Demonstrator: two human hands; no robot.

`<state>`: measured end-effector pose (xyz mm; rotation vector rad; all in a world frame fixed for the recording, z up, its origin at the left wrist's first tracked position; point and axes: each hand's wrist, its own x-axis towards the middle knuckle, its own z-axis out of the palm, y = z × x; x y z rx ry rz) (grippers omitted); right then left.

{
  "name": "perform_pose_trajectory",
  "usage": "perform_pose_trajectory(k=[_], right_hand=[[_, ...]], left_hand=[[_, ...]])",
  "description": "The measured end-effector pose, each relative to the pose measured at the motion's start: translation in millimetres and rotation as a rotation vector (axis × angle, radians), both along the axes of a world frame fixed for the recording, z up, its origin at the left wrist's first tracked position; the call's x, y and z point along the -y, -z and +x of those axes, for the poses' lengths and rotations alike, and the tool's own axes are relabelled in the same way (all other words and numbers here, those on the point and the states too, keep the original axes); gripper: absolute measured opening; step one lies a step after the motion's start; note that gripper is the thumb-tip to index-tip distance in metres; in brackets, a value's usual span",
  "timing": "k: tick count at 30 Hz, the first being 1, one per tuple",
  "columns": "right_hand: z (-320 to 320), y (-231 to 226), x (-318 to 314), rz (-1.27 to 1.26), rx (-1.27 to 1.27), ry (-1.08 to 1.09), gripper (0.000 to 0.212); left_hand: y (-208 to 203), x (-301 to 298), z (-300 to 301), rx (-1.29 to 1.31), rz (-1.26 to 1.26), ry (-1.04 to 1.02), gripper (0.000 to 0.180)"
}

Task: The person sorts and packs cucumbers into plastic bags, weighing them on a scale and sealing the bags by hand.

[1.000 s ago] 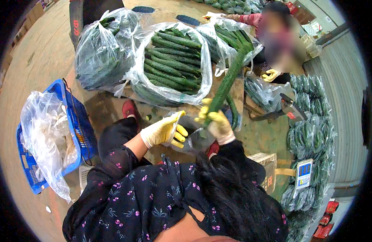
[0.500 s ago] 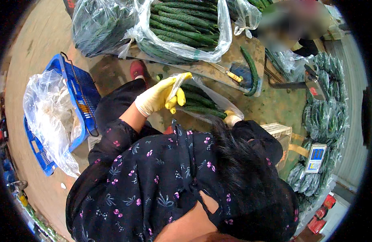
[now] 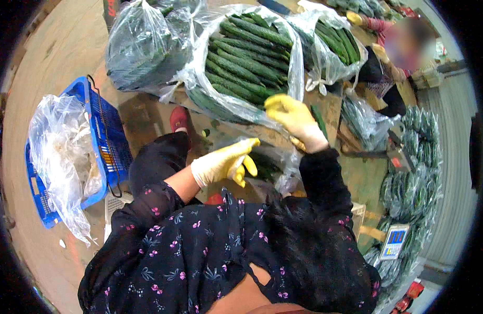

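My left hand (image 3: 228,161), in a yellow-and-white glove, is closed on the rim of a clear plastic bag (image 3: 289,175) in front of my lap. Dark green cucumbers (image 3: 265,161) lie inside that bag, partly hidden by the glove and the plastic. My right hand (image 3: 293,119), gloved the same way, is over the near right edge of a large open plastic bag (image 3: 296,68). Its fingers and thumb are apart, and nothing shows between them. Long bumpy cucumbers (image 3: 246,55) fill this large bag, piled side by side.
At left stands a blue crate (image 3: 108,112) draped with clear plastic bags (image 3: 63,152). A full bag (image 3: 147,47) sits far left, another bag of cucumbers (image 3: 338,44) far right. A co-worker (image 3: 385,63) sits beyond. Bagged cucumbers (image 3: 414,167) and a scale display (image 3: 395,242) are at right.
My right hand has left the small bag's right side and moved up and forward to the large bag's edge. The left hand keeps its hold, slightly lower. The view has tilted, showing more ahead.
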<state>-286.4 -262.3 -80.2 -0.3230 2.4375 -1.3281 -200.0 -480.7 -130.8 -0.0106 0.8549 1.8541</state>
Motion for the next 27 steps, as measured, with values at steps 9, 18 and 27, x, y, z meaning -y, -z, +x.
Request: perform_pose_trajectory(k=[9, 18, 27], right_hand=[[-126.7, 70.9, 23.7, 0.82, -0.347, 0.087, 0.052], [-165.4, 51.9, 15.9, 0.898, -0.613, 0.195, 0.014], [-106.4, 97.8, 83.1, 0.81, -0.408, 0.176, 0.047]], left_hand=[[3.2, 1.1, 2.7, -0.046, 0.098, -0.036, 0.072], [9.4, 7.3, 2.7, -0.124, 0.051, -0.035, 0.074], [12.8, 3.7, 4.8, -0.081, 0.086, -0.058, 0.072]])
